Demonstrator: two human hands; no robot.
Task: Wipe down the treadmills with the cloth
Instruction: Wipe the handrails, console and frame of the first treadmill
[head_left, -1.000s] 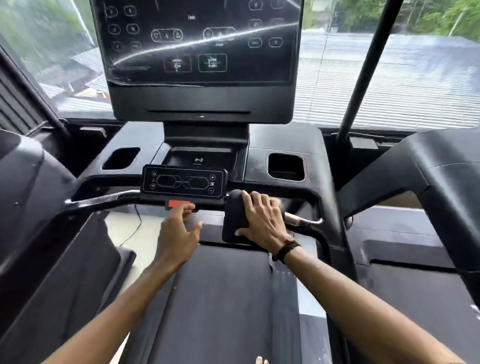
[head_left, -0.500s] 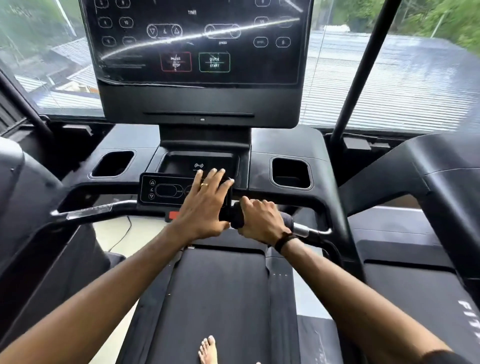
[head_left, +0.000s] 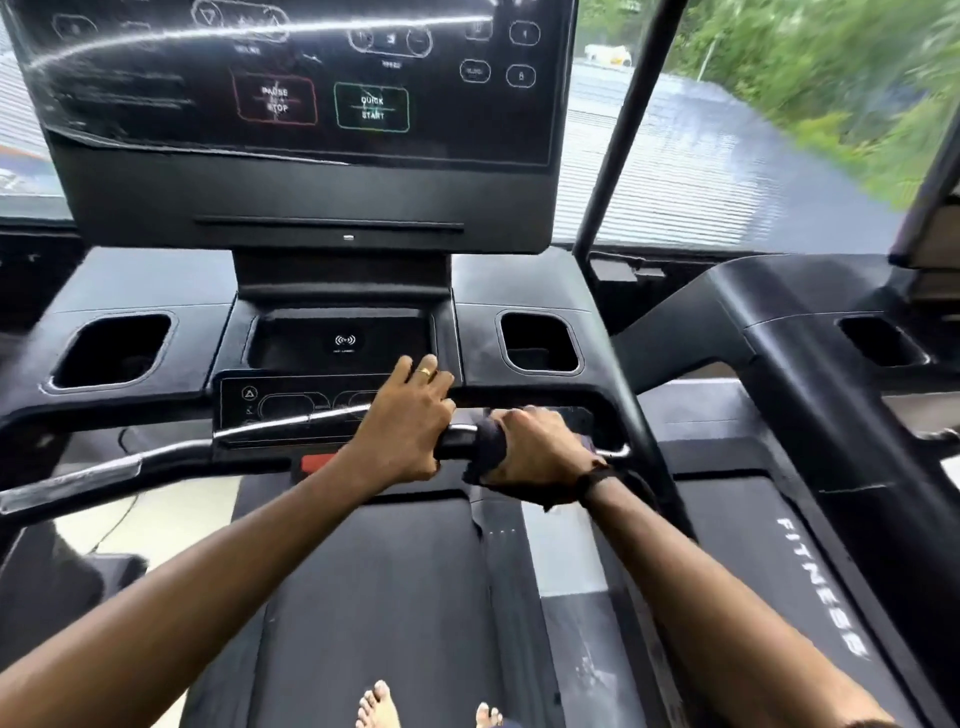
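I stand on a black treadmill, its belt (head_left: 374, 597) below me and its console screen (head_left: 291, 78) ahead. My right hand (head_left: 540, 452) grips a dark cloth (head_left: 488, 447) wrapped round the front handlebar (head_left: 452, 439), right of the small control panel (head_left: 291, 410). My left hand (head_left: 405, 426) lies over the right end of that panel, its fingers reaching to the edge of the phone tray (head_left: 337, 343) and its thumb side at the bar. Much of the cloth is hidden under my right hand.
Cup holders sit left (head_left: 111, 351) and right (head_left: 540, 340) of the tray. A second treadmill (head_left: 810, 571) stands close on the right, another machine (head_left: 47, 582) on the left. A dark post (head_left: 618, 130) rises before the window. My bare toes (head_left: 379, 701) show at the bottom.
My left hand rose from below the red clip onto the control panel and slid right. My right hand with the cloth shifted right along the bar. The view moved closer to the console.
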